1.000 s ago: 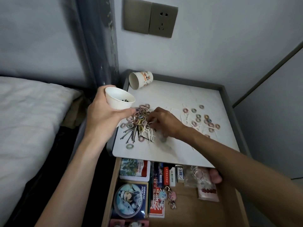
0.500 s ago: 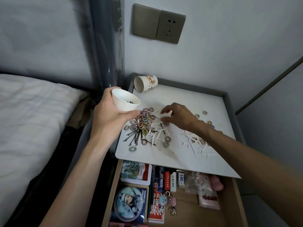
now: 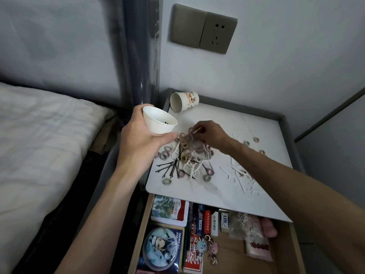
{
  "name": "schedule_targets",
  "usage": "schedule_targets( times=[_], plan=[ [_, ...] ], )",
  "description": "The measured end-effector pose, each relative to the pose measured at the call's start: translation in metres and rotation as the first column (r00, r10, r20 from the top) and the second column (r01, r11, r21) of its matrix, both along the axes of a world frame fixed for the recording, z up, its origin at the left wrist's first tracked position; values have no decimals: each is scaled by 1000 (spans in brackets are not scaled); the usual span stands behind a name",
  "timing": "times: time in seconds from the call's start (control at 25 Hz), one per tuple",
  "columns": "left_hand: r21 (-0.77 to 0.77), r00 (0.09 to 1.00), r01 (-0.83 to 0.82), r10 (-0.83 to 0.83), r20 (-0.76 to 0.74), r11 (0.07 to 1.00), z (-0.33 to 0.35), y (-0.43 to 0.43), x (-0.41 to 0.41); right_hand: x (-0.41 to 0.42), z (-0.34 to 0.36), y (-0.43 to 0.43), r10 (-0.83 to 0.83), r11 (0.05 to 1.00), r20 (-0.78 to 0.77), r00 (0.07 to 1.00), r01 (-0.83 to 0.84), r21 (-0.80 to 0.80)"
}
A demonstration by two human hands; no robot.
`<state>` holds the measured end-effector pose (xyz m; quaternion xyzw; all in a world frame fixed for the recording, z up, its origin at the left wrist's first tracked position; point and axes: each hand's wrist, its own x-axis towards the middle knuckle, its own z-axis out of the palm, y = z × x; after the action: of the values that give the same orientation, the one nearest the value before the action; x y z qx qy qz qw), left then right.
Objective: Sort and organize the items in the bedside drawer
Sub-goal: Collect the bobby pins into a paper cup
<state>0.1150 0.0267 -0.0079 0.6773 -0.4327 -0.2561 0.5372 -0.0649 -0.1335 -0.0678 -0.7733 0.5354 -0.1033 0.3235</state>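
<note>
My left hand [image 3: 141, 138] grips a white paper cup [image 3: 159, 120] tilted over the nightstand's left edge; something small and dark lies inside it. My right hand [image 3: 210, 133] reaches into a pile of small hair ties [image 3: 188, 147] on the white nightstand top [image 3: 237, 119] and pinches a white floss pick [image 3: 195, 132] at its fingertips. Black bobby pins [image 3: 170, 169] and more white floss picks [image 3: 192, 168] lie mixed just below the pile. The drawer [image 3: 227, 252] underneath stands open.
A second printed paper cup [image 3: 184, 101] lies on its side at the top's back left corner. Loose floss picks [image 3: 242, 177] and hair ties [image 3: 256, 139] are scattered to the right. The drawer holds card boxes, a round badge [image 3: 161, 248], keychains and packets. A bed [image 3: 35, 139] lies left.
My right hand moved from hovering over the middle of the top back to the hair-tie pile and took hold of a floss pick. The cup in my left hand stayed almost still.
</note>
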Motion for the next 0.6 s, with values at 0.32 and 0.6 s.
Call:
schedule_targets(
  times=[0.32, 0.6],
  plan=[
    [-2, 1000, 12, -12, -10, 1000, 0, 0, -4, -43, 0, -5, -30, 982, -225, 974, -13, -186],
    [-1, 1000, 10, -10, -11, 1000, 2, -1, -7, 8, -20, 34, 223, 930, -261, 939, -285, -231]
  ],
)
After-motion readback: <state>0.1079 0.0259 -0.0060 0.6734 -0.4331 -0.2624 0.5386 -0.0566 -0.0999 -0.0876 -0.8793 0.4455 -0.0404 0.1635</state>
